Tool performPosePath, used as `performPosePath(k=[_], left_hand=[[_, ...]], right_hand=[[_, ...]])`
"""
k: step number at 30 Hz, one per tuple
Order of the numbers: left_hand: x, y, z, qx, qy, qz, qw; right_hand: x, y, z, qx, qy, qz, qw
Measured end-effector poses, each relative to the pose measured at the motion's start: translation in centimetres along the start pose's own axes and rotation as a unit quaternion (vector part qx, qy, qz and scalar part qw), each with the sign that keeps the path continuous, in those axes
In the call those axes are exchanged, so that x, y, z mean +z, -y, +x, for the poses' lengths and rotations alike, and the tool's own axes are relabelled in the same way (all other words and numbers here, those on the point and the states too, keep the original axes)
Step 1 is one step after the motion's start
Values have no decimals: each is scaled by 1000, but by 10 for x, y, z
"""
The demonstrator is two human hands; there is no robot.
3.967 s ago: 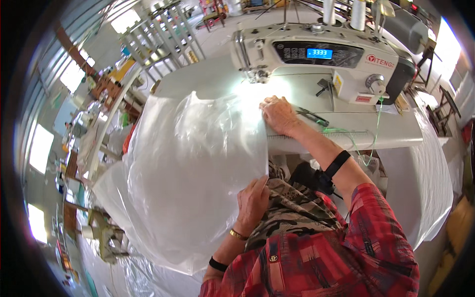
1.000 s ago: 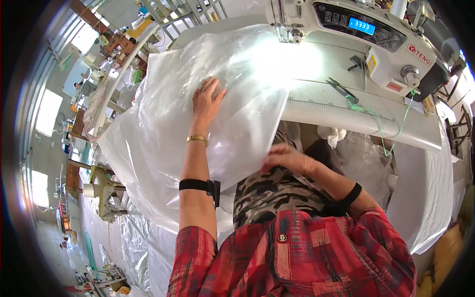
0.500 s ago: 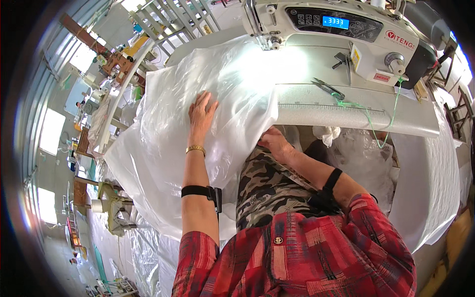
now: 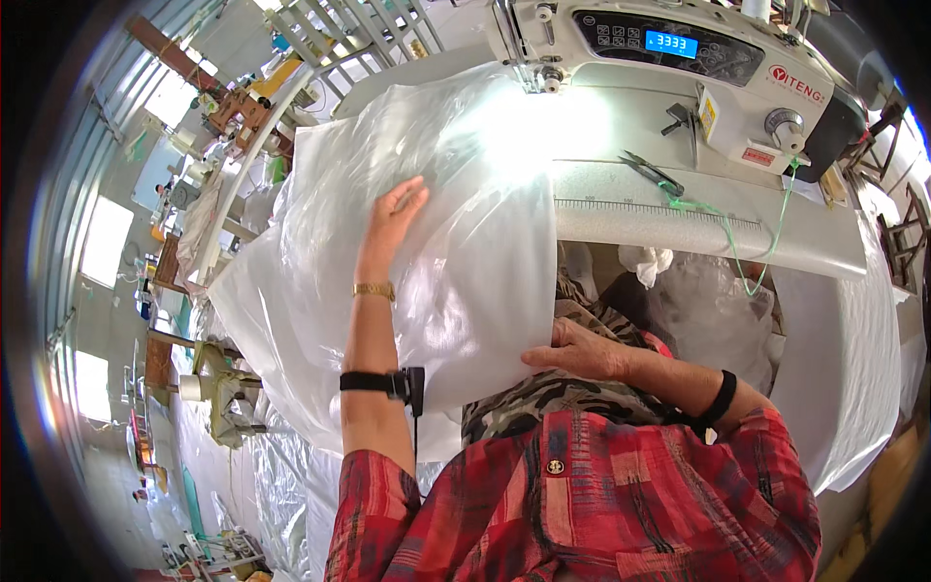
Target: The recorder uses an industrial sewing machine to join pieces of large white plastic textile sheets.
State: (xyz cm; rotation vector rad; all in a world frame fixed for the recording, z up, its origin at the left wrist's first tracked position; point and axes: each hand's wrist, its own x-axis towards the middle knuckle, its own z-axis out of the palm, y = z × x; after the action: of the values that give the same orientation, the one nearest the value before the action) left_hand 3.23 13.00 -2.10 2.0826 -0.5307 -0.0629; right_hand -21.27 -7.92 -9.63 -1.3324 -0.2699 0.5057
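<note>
A large sheet of whitish, translucent plastic (image 4: 465,301) spreads from under the sewing machine's needle area (image 4: 551,82) down over my lap. Up on the sheet's left part, my left hand (image 4: 396,215) has its fingers bent and drawn together with the thumb, pinching the plastic. Lower and to the right, my right hand (image 4: 582,353) grips the sheet's right edge, thumb on top and the other fingers mostly hidden beneath. Bright lamp light washes out the spot where the sheet meets the machine.
Thread snips (image 4: 652,175) and green thread (image 4: 727,233) lie on the machine table (image 4: 805,242), by a printed ruler. A crumpled white piece (image 4: 645,264) hangs below its front edge. White material (image 4: 834,359) drapes at right. A metal rack (image 4: 364,39) stands behind.
My right hand has come down and toward me, drawing the sheet's right edge over my lap. My left hand's fingers have gone from spread flat to bent together.
</note>
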Motion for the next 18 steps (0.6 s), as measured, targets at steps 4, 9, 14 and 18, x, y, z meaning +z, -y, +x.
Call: performPosePath(k=[4,9,14,18], left_hand=[[18,-55,-64,189,-14,90,978],[47,-59,-143,185,-135,381,896],[31,-49,-140,213,-159,367,891],[14,-81,-158,100,-38,5,994]], right_hand=[[21,10,-9,21,9,135,991],[33,2,-5,-15,-41,130,991],[43,-2,-2,-41,-87,104,990],[48,8,0,-93,-105,24,990]])
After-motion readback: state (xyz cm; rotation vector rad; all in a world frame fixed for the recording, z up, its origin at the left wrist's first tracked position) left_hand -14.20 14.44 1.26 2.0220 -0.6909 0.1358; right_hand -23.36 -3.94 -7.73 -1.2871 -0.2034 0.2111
